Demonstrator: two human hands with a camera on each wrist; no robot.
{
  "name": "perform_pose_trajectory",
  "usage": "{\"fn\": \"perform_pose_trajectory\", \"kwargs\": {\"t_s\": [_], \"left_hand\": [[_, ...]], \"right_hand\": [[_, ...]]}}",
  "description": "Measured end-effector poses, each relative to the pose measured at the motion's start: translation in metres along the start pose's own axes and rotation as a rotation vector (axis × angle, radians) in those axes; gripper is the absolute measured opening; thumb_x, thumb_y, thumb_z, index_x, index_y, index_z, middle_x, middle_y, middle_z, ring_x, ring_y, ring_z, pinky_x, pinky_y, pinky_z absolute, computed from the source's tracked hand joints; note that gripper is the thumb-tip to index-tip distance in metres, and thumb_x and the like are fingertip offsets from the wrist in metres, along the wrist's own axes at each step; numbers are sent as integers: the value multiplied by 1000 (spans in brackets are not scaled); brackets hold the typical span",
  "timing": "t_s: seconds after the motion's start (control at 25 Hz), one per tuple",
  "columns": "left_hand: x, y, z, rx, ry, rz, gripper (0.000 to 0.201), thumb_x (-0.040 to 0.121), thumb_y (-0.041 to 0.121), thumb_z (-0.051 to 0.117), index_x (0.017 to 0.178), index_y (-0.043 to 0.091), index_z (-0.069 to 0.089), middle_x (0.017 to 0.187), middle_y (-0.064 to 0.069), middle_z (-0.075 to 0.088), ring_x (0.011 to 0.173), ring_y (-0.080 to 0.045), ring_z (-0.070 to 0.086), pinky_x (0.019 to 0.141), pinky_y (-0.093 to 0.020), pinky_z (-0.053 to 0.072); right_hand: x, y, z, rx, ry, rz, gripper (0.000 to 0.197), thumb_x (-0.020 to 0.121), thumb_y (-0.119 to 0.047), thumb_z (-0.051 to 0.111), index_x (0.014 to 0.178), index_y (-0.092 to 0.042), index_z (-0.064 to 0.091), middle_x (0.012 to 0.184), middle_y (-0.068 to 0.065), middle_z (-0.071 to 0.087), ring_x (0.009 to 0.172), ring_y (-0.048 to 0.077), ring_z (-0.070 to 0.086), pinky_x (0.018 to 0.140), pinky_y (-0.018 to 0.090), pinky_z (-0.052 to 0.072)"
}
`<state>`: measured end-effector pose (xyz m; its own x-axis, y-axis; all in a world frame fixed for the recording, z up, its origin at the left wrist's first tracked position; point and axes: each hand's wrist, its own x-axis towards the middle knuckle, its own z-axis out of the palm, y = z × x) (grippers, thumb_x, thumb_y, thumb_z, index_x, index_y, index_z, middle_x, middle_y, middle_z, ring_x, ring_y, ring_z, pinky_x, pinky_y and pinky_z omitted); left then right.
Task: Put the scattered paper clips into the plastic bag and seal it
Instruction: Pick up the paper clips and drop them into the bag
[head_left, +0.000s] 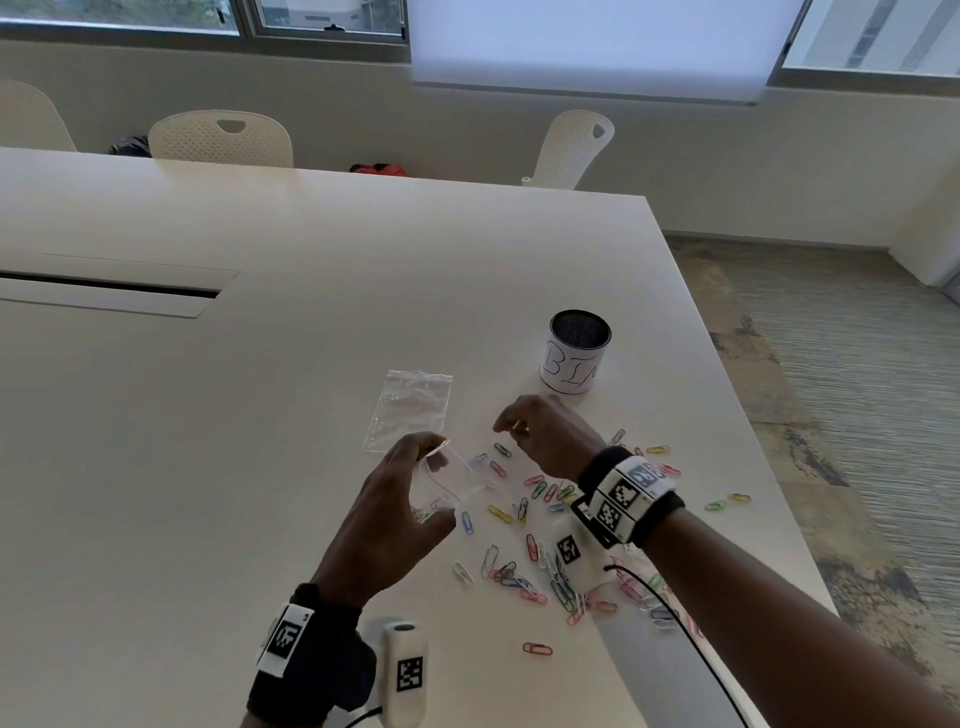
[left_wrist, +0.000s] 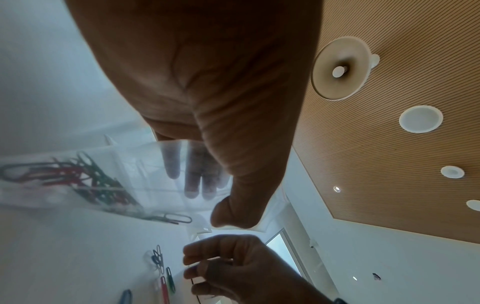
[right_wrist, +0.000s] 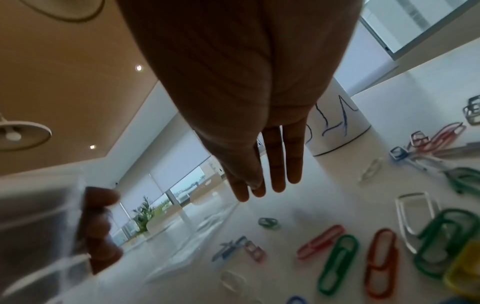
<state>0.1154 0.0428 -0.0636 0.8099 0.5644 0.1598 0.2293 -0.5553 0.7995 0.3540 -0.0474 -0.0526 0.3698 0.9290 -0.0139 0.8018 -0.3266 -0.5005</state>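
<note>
My left hand holds a small clear plastic bag up above the table, its mouth open toward the right. Several coloured clips lie inside the bag, and my fingers show through the plastic. My right hand hovers just right of the bag's mouth, over the scattered paper clips. In the right wrist view its fingers hang nearly straight with nothing seen in them. Many clips lie loose on the white table.
A second clear bag lies flat on the table beyond my left hand. A mesh cup with a paper label stands behind my right hand. The table's right edge runs close to the clips. White chairs stand at the far side.
</note>
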Motion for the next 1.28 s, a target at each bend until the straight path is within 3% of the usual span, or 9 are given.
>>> {"fn": "perform_pose_trajectory", "kwargs": {"t_s": [0.12,0.24,0.4,0.52,0.76,0.92,1.0,1.16,1.28], "left_hand": [[-3,-2,-5,4,9,-6,66,82,19,83,136,36,48,120,18,61,118,2,57,90,-28,58],[-4,-4,-8,13,11,-15,66,83,18,83,136,35,48,120,16,61,117,-1,59,86,-24,57],[-5,-6,-10,7,13,-17,67,81,18,82,137,35,49,120,20,60,115,1,59,81,-21,55],[-4,-5,-10,4,19,-16,66,82,16,82,135,37,49,119,20,60,113,0,59,78,-18,55],[-3,-6,-9,27,20,-10,68,81,15,83,138,30,49,118,18,61,111,4,59,79,-7,47],[-5,-5,-9,30,8,-30,69,81,11,82,137,33,49,120,15,62,102,-3,62,78,-21,55],[-6,-4,-8,26,3,-31,69,81,10,82,136,35,49,119,17,61,101,-5,63,75,-21,56],[-6,-3,-4,7,-3,-15,69,81,9,81,137,33,49,120,16,62,112,-4,61,76,-18,56],[-4,-3,0,-3,-14,-16,69,81,9,81,138,32,50,121,15,63,116,2,58,76,-10,52]], "right_hand": [[6,0,10,-96,-133,-37,33,103,-5,57,127,-21,72,134,2,65,117,20,62,102,36,54],[2,-4,16,-169,-232,-140,42,104,-4,51,133,-29,69,138,-2,60,119,19,53,102,35,48],[-18,-1,16,-171,-286,-237,34,106,-6,51,125,-25,72,133,-2,64,114,16,59,93,26,48],[-36,2,7,-102,-341,-226,27,103,-6,56,118,-19,75,127,-2,66,107,14,68,86,21,56],[-42,-25,17,-32,-280,-321,20,96,-25,70,116,-24,73,124,-5,66,110,9,61,93,27,54],[-43,-26,30,-45,-311,-381,15,93,-25,73,108,-21,75,119,-3,68,107,13,59,86,26,51],[-45,-16,26,-61,-305,-363,14,92,-25,76,105,-21,75,115,-4,68,105,13,59,88,31,56],[-52,5,5,-138,-312,-284,23,92,-33,75,112,-22,72,121,-4,65,107,10,59,92,32,56],[-60,12,-9,-265,-228,-175,53,86,-60,71,128,-30,62,135,-5,58,115,12,57,94,32,54]]}}
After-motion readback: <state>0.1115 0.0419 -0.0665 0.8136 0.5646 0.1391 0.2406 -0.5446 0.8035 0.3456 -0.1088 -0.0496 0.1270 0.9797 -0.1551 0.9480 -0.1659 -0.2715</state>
